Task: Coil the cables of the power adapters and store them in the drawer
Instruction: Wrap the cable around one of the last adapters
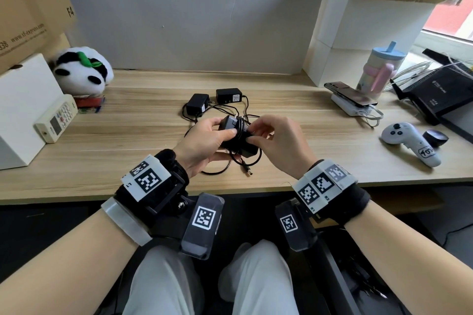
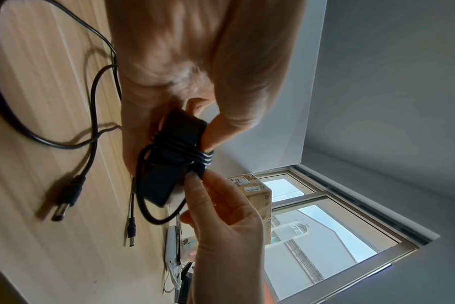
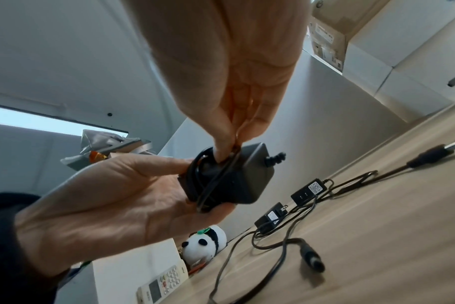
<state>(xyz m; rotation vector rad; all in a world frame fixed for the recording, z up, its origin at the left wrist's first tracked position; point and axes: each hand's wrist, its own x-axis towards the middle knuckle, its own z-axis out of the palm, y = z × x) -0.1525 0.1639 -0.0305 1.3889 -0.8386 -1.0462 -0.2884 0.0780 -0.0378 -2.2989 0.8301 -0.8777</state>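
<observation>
Three black power adapters in all — one adapter (image 1: 236, 135) is sitting above the desk (image 1: 128, 140), the left hand (image 1: 204, 143) curling around it while the right hand (image 1: 276, 143) is pinching its cable (image 2: 179, 151), several turns already wound; two adapters (image 1: 197, 104) are lying just beyond the hands.

A pale wood-grain desk (image 1: 128, 140) backs onto a plain grey wall (image 1: 194, 13) at 12 o'clock — daylight enters through a window (image 1: 450, 20) at 2 o'clock.
</observation>
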